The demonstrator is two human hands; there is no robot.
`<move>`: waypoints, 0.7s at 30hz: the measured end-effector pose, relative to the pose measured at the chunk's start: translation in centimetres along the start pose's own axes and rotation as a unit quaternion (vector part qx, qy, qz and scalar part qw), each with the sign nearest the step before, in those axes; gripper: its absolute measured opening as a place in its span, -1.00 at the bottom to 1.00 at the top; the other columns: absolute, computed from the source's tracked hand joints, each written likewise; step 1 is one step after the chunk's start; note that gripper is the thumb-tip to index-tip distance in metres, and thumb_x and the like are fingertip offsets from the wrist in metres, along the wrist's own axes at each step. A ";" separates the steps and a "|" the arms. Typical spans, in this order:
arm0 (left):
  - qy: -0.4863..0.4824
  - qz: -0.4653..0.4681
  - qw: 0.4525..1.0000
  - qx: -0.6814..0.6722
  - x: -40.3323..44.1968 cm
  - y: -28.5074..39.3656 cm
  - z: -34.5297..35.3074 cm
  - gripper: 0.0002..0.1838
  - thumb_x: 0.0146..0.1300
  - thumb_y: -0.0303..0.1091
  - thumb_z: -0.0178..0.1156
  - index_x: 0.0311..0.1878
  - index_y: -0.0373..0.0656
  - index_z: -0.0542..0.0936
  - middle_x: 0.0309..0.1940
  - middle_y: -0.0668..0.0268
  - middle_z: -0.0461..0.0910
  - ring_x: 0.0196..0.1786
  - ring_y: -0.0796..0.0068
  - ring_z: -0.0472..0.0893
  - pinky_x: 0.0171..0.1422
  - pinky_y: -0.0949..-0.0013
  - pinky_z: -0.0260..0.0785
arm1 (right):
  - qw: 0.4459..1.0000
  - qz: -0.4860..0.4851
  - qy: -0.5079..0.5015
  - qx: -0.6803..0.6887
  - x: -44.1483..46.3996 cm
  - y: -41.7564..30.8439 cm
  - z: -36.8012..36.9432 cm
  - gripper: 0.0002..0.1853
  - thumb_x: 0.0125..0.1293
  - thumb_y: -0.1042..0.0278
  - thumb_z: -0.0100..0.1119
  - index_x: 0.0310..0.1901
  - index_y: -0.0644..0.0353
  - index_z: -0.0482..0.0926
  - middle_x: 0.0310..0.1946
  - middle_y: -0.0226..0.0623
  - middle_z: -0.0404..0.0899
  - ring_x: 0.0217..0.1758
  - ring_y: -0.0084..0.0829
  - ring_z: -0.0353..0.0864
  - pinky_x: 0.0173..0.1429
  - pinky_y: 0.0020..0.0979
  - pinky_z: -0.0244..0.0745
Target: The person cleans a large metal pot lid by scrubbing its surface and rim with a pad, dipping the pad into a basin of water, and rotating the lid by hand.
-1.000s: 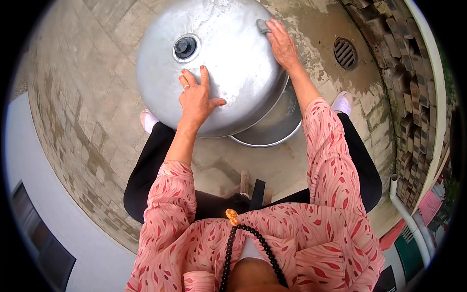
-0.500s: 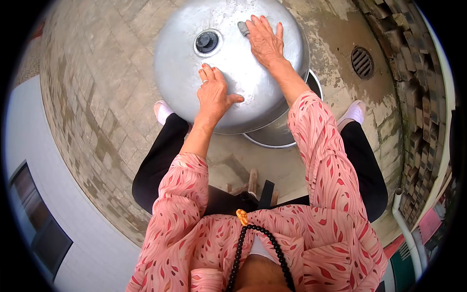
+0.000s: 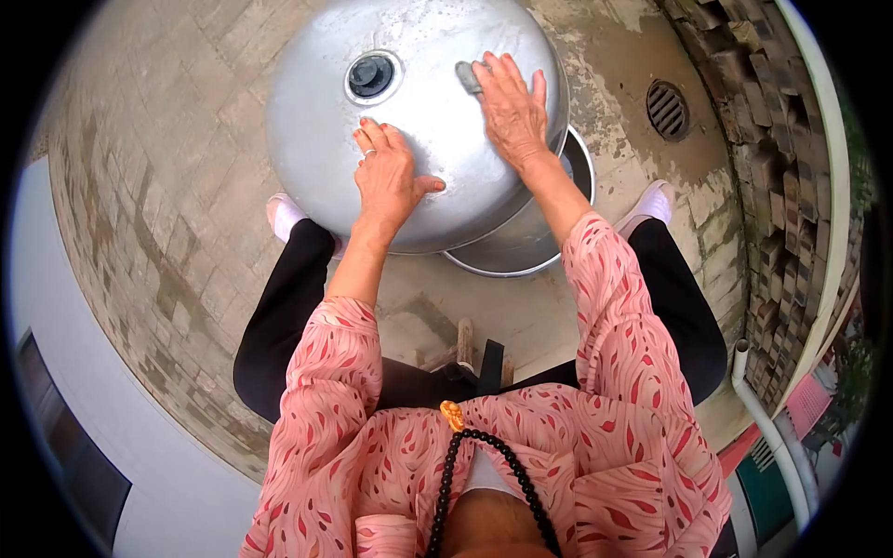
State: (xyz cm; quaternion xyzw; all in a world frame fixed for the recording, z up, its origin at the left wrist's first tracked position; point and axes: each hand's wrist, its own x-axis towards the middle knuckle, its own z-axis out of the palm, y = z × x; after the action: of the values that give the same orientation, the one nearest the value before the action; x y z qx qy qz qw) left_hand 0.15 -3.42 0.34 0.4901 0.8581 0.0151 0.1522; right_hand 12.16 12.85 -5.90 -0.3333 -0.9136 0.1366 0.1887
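A large domed metal lid (image 3: 456, 177) with a black knob (image 3: 370, 76) lies in front of me, tilted over a metal basin (image 3: 530, 244). My left hand (image 3: 386, 177) rests on the lid's near side, thumb spread away from the fingers, holding nothing. At the upper right of the lid, my right hand (image 3: 513, 110) presses a small grey scouring pad (image 3: 472, 76) against the surface. The pad shows at the fingertips' left side; the rest is hidden under the fingers. Most of the basin is covered by the lid.
Paving (image 3: 167, 167) surrounds the lid, with a round drain grate (image 3: 667, 110) to the right. Stacked bricks or blocks (image 3: 791, 177) line the right side, near a white pipe (image 3: 767, 423). My feet stand either side of the lid. A white wall (image 3: 84, 307) is at left.
My right hand and the pad have slid across the lid, rightward and closer to me. My left hand stays in place on the lid. The whole view has shifted slightly.
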 end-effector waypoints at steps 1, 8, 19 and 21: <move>-0.010 -0.002 1.000 0.000 0.0 0.4 0.0 0.20 -0.26 0.07 0.58 0.31 -0.52 0.17 0.33 -0.52 0.08 0.39 -0.44 0.21 0.11 -0.08 0.50 | 0.999 -0.027 -0.028 0.021 -3.0 -2.5 -1.4 -0.52 0.26 0.37 0.14 0.25 -0.07 0.45 0.36 -0.40 0.36 0.47 -0.32 0.26 0.48 0.18 -0.08; -0.029 0.004 0.999 0.034 -0.3 0.1 -0.4 0.23 -0.23 0.12 0.55 0.51 -0.04 0.11 0.33 -0.50 0.10 0.39 -0.46 0.21 0.06 -0.05 0.51 | 0.999 0.011 -0.026 0.041 -1.7 2.7 -3.1 -0.57 0.35 0.36 0.05 0.25 -0.05 0.45 0.37 -0.41 0.35 0.48 -0.35 0.24 0.51 0.04 -0.04; -0.083 0.001 0.996 0.036 0.5 -0.7 0.2 0.29 -0.25 0.15 0.57 0.51 -0.15 0.08 0.30 -0.64 0.03 0.37 -0.57 0.16 0.07 -0.06 0.50 | 0.968 0.094 0.099 0.211 -11.1 -2.7 -2.7 -0.66 0.26 0.47 0.12 0.07 0.01 0.59 0.22 -0.35 0.50 0.39 -0.22 0.36 0.46 0.00 0.12; -0.067 0.023 0.997 0.038 0.7 -1.3 0.8 0.29 -0.24 0.17 0.56 0.51 -0.15 0.08 0.30 -0.64 0.02 0.37 -0.57 0.16 0.06 -0.06 0.50 | 0.905 0.192 0.207 0.318 -11.4 -1.2 -2.0 -0.68 0.29 0.48 0.09 0.07 0.07 0.58 0.18 -0.29 0.53 0.33 -0.18 0.44 0.38 -0.13 0.29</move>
State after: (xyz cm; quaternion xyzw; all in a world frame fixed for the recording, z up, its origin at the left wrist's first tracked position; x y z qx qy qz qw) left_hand -1.03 -3.66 -0.85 0.5150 0.8344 -0.0475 0.1903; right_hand 20.41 4.69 -6.50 -0.4458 -0.6802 0.3816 0.4394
